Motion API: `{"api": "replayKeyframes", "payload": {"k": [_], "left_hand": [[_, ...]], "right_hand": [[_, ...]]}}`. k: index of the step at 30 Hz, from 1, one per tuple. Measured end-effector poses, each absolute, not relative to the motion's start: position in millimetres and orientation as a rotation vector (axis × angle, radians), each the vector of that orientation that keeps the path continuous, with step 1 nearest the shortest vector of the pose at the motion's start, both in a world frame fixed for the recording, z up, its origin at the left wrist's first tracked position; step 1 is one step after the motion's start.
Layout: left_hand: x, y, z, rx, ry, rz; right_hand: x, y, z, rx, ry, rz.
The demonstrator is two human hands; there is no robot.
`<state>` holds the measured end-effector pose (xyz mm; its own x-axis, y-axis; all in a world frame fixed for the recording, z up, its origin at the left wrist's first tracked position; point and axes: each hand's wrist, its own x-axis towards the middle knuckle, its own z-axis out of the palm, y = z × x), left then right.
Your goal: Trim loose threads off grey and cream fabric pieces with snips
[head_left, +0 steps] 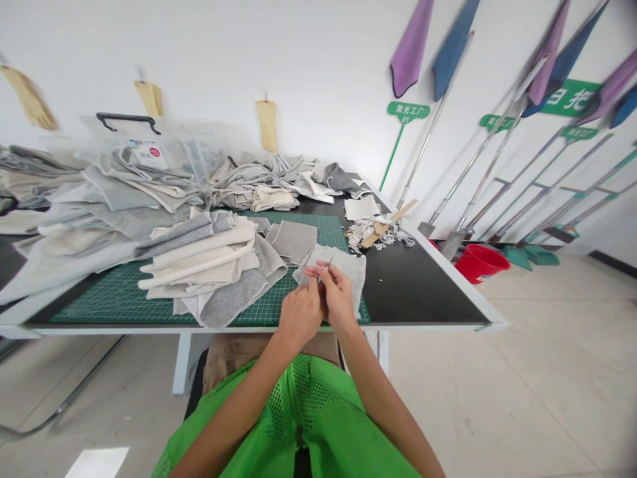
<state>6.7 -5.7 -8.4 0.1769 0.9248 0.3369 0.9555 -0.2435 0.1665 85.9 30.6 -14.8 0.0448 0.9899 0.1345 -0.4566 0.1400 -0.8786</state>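
My left hand (301, 311) and my right hand (339, 293) meet at the table's front edge, fingers closed and touching each other. A small tool with a thin, pointed metal tip (330, 261) sticks up from my right fingers; its body is hidden. What my left fingers pinch, if anything, I cannot make out. Beneath both hands lies a light grey cloth square (354, 271) on the green cutting mat (331, 229). Left of it are a darker grey cloth square (292, 240) and a pile of folded beige and grey cloths (209, 255).
Larger heaps of grey cloth (99, 212) cover the table's left side, before a clear plastic box (172, 149). Cloth scraps and a wooden ruler (383, 231) lie at right. A red bucket (482, 263) and long-handled tools (495, 162) stand beyond the table's right edge.
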Motion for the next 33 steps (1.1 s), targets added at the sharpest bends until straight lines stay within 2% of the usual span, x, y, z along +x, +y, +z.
{"api": "replayKeyframes", "payload": {"k": [33], "left_hand": [[5.7,-5.8,-8.7,-2.356,-1.854,-0.577]], "right_hand": [[85.4,30.1,-14.5,-0.743,-0.902,1.282]]}}
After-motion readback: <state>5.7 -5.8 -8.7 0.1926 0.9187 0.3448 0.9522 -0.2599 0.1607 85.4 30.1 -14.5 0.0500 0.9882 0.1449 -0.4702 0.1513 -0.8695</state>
